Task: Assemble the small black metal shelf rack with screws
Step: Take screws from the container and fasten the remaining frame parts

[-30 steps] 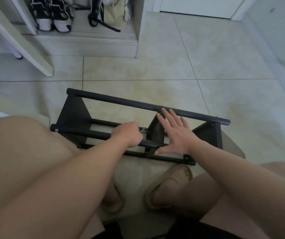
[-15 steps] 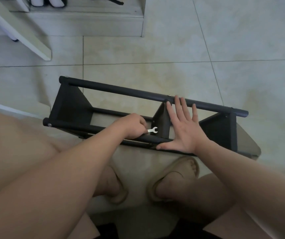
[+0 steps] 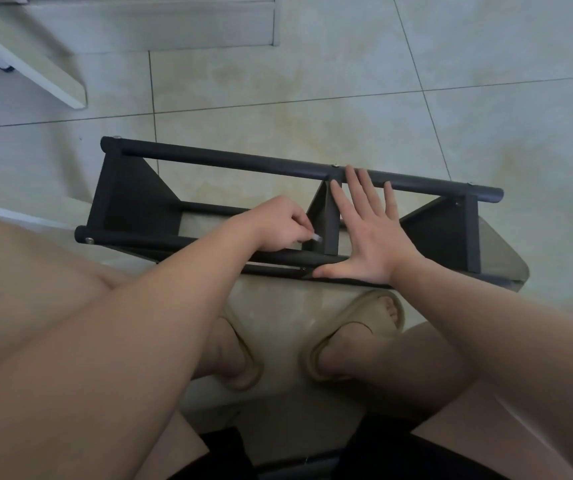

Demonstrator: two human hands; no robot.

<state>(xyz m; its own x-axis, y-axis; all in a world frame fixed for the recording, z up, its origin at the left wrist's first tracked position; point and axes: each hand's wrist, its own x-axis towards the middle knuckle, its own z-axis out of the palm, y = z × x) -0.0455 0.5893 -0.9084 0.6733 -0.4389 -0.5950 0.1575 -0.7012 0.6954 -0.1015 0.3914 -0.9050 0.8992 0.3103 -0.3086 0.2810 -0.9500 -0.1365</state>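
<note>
The left hand (image 3: pixel 278 225) pinches a tiny wrench (image 3: pixel 317 238) in curled fingers, and the right hand (image 3: pixel 368 244) presses spread fingers on the rack (image 3: pixel 229 161).

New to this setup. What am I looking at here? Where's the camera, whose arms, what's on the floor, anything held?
No machine: a person's bare arms, filmed by one wide-angle camera worn on the head, looking down past the knees. A black metal rack lies on the tiled floor, in front of sandalled feet. The left hand pinches a small silver tool, only its tip showing, at the middle panel. The right hand lies flat and open across the rack, holding nothing.
</note>
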